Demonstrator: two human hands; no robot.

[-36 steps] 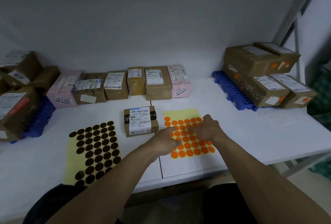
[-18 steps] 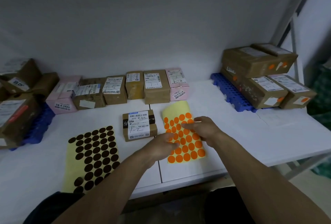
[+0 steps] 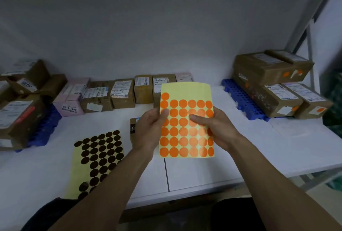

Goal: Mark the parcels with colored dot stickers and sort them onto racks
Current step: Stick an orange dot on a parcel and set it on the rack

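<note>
A yellow sheet of orange dot stickers [image 3: 186, 131] is held upright above the table between both hands. My left hand [image 3: 149, 129] grips its left edge, thumb on the front. My right hand [image 3: 216, 129] grips its right edge, thumb across the dots. Behind my left hand a small brown parcel [image 3: 132, 129] lies on the white table [image 3: 259, 149], mostly hidden. A sheet of dark brown dot stickers [image 3: 98, 158] lies flat at the front left.
A row of brown and pink parcels [image 3: 122, 94] lines the back wall. Orange-dotted parcels [image 3: 273, 86] are stacked on a blue rack [image 3: 240, 97] at the right. More parcels [image 3: 20, 105] sit on a blue rack [image 3: 44, 129] at the left.
The orange sticker sheet lay flat on the table; both hands have lifted it upright toward me. It now hides most of the small parcel.
</note>
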